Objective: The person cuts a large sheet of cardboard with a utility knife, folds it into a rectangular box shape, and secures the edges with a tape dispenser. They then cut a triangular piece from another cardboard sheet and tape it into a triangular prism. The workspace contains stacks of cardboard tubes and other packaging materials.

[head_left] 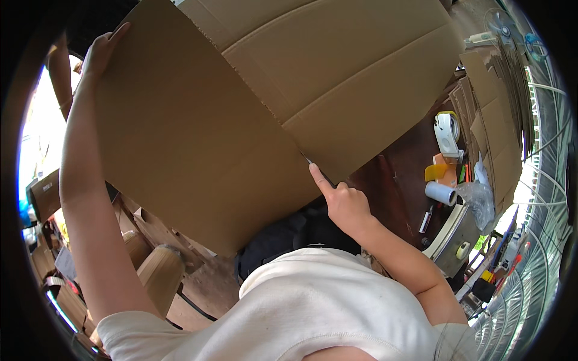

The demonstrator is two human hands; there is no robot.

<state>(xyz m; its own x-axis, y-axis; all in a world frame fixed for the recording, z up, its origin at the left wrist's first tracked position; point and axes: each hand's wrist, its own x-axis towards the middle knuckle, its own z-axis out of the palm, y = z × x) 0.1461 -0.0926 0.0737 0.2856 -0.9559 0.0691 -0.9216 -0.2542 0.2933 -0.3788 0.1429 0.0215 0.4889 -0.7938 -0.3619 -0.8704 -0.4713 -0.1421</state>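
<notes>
white shirt (313,313) | cardboard sheet (198,138) above right hand (344,204) | left hand (99,51) grips far edge

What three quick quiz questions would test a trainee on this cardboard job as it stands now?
1. True or false: the left hand grips the far upper edge of the flattened cardboard box.
2. Which finger of the right hand presses the seam between the flaps? A thumb, B index finger, C little finger.
3. What white tool lies on the dark wooden table to the right, beside the stack of cardboard sheets?

Key: 1 true; 2 B; 3 the tape dispenser.
</notes>
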